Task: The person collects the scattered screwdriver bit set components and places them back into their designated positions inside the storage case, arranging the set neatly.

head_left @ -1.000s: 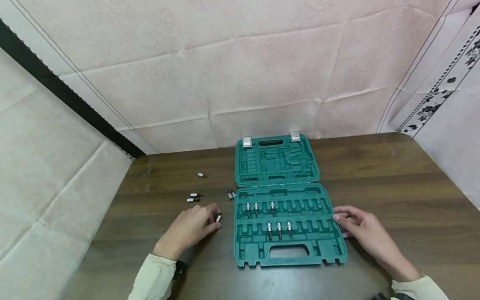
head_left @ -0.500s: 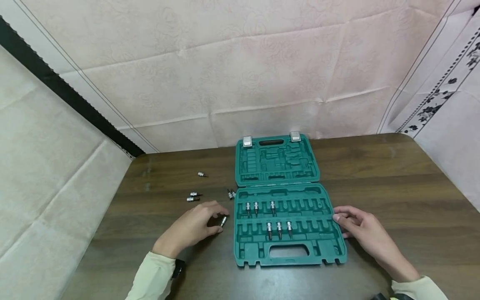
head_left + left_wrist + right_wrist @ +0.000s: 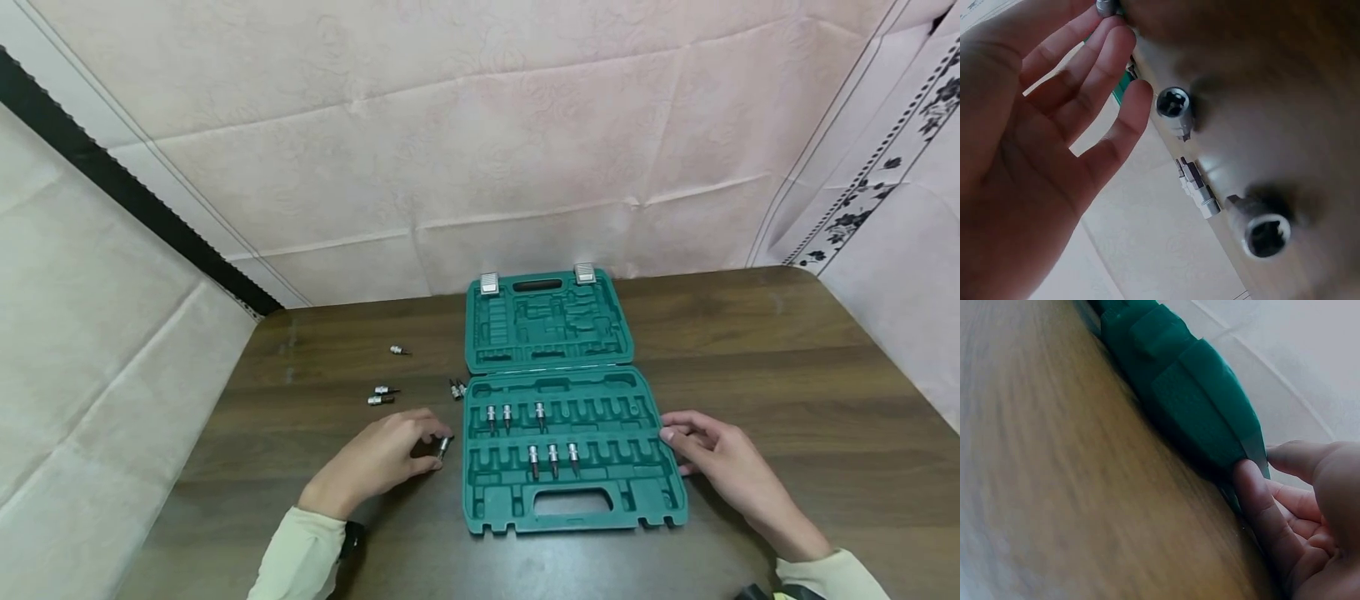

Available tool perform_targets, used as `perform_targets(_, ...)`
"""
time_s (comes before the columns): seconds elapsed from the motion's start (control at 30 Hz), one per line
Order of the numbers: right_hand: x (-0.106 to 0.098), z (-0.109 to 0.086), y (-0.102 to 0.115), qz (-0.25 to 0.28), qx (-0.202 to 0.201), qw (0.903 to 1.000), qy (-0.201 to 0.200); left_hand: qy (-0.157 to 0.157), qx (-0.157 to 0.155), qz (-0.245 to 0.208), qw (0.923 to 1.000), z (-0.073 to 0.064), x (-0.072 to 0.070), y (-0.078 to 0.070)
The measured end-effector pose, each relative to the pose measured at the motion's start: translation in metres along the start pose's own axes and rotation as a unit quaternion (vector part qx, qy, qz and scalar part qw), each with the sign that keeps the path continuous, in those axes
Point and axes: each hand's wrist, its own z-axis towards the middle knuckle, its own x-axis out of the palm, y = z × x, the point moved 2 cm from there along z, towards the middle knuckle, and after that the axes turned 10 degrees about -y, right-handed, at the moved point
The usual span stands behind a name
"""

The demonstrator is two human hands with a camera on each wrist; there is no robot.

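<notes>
In the head view my left hand [image 3: 382, 458] pinches a small silver bit socket [image 3: 444, 447] between thumb and fingertips, low over the table left of the green case. The socket's end [image 3: 1106, 7] shows at the top of the left wrist view. The green plastic tool case [image 3: 573, 521] lies unfolded flat, with several bit sockets [image 3: 553, 454] seated in its two rows of slots. My right hand [image 3: 716, 450] holds the case's right edge; in the right wrist view the thumb [image 3: 1254, 487] presses its side and a finger reaches over the top.
Left of the case lie more loose bit sockets: one farther back [image 3: 399, 351], a pair [image 3: 381, 401] nearer, and a pair [image 3: 454, 390] against the case's left edge. The wooden table [image 3: 750, 333] meets a cloth-covered wall [image 3: 525, 150] behind the lid.
The bit socket in my left hand has shifted slightly right and turned, with more of its length showing between the fingertips. My right hand stays at the case edge.
</notes>
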Motion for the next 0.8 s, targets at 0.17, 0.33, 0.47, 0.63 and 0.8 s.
perform_targets(0.17,0.0,0.0,0.0,-0.002,0.0,1.0,-0.001,-0.015,0.007,0.013,0.9998,0.0,0.0,0.0)
perform_targets(0.33,0.001,0.0,-0.002,-0.001,-0.006,1.0,-0.002,-0.02,0.007,0.002,0.9998,0.001,0.002,-0.001)
perform_targets(0.47,0.002,0.0,-0.004,0.007,-0.005,1.0,0.001,-0.03,0.005,-0.012,0.9995,0.0,0.0,-0.003)
perform_targets(0.63,0.003,0.0,-0.006,0.013,-0.003,0.9999,0.001,-0.05,0.007,-0.02,0.9985,0.0,-0.003,-0.008)
perform_targets(0.8,0.002,0.0,-0.006,0.012,0.001,0.9999,-0.001,-0.063,0.009,-0.034,0.9974,0.005,-0.006,-0.016)
